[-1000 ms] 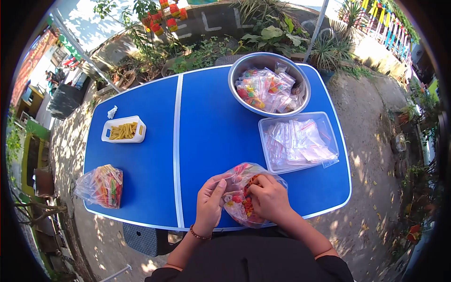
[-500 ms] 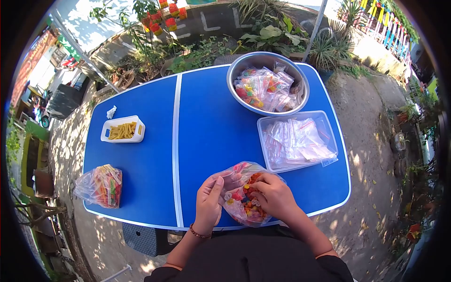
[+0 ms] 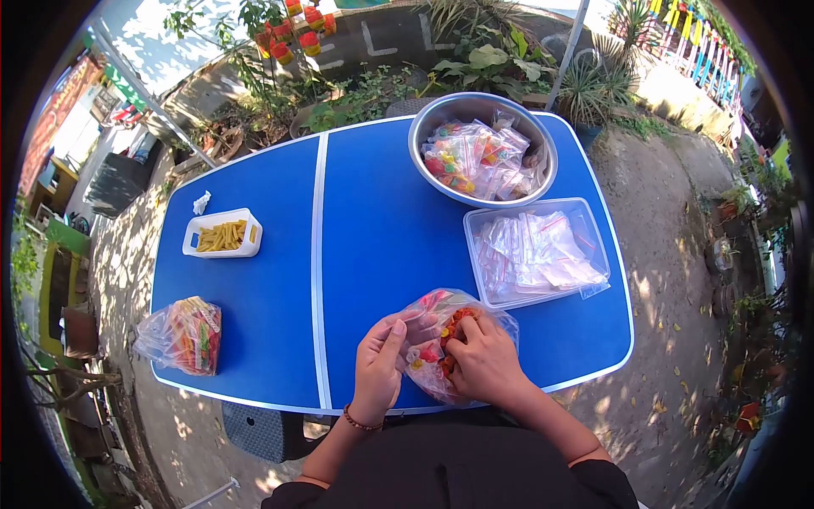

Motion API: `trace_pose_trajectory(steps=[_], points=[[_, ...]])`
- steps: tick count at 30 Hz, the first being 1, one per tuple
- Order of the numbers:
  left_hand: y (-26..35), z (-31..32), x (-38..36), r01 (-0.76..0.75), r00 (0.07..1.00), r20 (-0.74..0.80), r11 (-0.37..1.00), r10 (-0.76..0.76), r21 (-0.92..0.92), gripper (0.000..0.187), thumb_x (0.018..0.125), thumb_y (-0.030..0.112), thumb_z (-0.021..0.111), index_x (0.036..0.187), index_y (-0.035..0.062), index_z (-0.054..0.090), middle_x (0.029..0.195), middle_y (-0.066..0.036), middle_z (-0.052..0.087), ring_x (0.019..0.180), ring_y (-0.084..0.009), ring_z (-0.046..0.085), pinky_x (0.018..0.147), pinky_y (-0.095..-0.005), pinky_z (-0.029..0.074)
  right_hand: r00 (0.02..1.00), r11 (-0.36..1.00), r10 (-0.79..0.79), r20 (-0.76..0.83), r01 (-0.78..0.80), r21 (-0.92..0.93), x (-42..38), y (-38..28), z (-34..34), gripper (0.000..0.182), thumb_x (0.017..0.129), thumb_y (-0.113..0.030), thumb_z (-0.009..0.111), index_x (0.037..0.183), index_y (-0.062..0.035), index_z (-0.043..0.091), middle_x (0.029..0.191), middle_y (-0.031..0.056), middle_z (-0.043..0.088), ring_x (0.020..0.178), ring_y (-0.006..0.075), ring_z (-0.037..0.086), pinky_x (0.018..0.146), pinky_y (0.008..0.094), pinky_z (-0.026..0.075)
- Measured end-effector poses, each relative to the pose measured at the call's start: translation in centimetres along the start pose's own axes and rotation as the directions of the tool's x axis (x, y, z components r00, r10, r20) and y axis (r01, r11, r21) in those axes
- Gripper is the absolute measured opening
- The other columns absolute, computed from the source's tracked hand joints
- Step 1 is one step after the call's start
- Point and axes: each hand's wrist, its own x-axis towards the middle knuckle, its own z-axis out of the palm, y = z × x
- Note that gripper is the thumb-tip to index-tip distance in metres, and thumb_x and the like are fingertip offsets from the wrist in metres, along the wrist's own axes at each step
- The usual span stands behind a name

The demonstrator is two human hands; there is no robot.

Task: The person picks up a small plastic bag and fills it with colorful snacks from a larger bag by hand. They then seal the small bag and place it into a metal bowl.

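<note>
A clear plastic bag (image 3: 432,307) of small colourful pieces in red, orange and yellow lies at the table's near edge, its mouth spread. My left hand (image 3: 379,356) pinches the left rim of this bag between thumb and fingers. Inside the opening, my right hand (image 3: 485,358) has its fingers curled down among the pieces; the fingertips are hidden, so whether they hold a piece does not show. Just beyond the right hand stands a clear plastic tub (image 3: 500,299) with many small zip bags (image 3: 538,250) in it.
A steel bowl (image 3: 415,157) of filled zip bags stands at the far right of the blue table (image 3: 373,237). On the left are a white container (image 3: 253,246) of yellowish sticks, a crumpled white scrap (image 3: 202,202) and a plastic bag of colourful packets (image 3: 193,335).
My right hand has shifted slightly down and pushed deeper into the bag, covering more of the pieces. My left hand keeps its hold on the rim.
</note>
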Motion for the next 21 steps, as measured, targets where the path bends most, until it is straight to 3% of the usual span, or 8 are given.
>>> trace_pose_trajectory(steps=[4,7,13,19,21], points=[[-0.3,0.3,0.1,-0.005,1.000,-0.008,1.000,0.005,0.031,0.031,0.106,0.016,0.041,0.125,-0.0053,0.055,0.120,-0.025,0.064,0.110,-0.0329,0.066,0.097,-0.0427,0.053,0.999,0.999,-0.001,-0.034,0.000,-0.051,0.1,0.2,1.5,0.019,0.067,-0.016,0.065,0.079,-0.0023,0.071,0.100,0.0156,0.060,0.105,0.0351,0.056,0.092,0.0426,0.046],[-0.1,0.6,0.0,0.010,1.000,0.012,0.999,-0.010,0.032,0.033,0.106,0.018,0.044,0.125,-0.0052,0.056,0.121,-0.021,0.065,0.110,-0.0277,0.066,0.099,-0.0390,0.051,0.997,0.999,-0.039,-0.066,0.037,-0.036,0.3,0.3,1.6,0.019,0.068,-0.015,0.066,0.082,-0.0019,0.069,0.099,0.0149,0.060,0.103,0.0345,0.056,0.089,0.0421,0.048],[-0.2,0.5,0.0,0.005,1.000,0.003,0.994,-0.005,0.109,0.031,0.106,0.017,0.045,0.123,-0.0053,0.056,0.117,-0.023,0.066,0.106,-0.0298,0.068,0.096,-0.0404,0.053,0.994,0.915,0.102,-0.040,-0.078,0.396,-0.1,0.7,-1.7,0.017,0.070,-0.010,0.071,0.086,-0.0052,0.067,0.090,0.0114,0.060,0.088,0.0309,0.062,0.078,0.0389,0.051],[-0.3,1.0,-0.1,-0.009,1.000,0.020,0.982,0.005,0.190,0.029,0.105,0.017,0.048,0.119,-0.0060,0.059,0.114,-0.022,0.068,0.103,-0.0283,0.069,0.094,-0.0390,0.055,0.993,0.864,0.072,-0.096,-0.014,0.504,-0.2,1.5,-3.4,0.017,0.071,-0.008,0.071,0.087,-0.0046,0.069,0.083,0.0116,0.064,0.083,0.0300,0.061,0.076,0.0379,0.050],[-0.4,0.9,-0.1,-0.029,0.999,0.046,0.973,0.019,0.228,0.027,0.103,0.014,0.052,0.118,-0.0065,0.060,0.111,-0.020,0.069,0.103,-0.0248,0.069,0.092,-0.0357,0.056,0.981,0.865,0.075,-0.179,0.025,0.500,0.1,1.4,-4.1,0.017,0.071,-0.007,0.071,0.088,-0.0034,0.070,0.083,0.0116,0.066,0.081,0.0275,0.062,0.074,0.0361,0.050]])
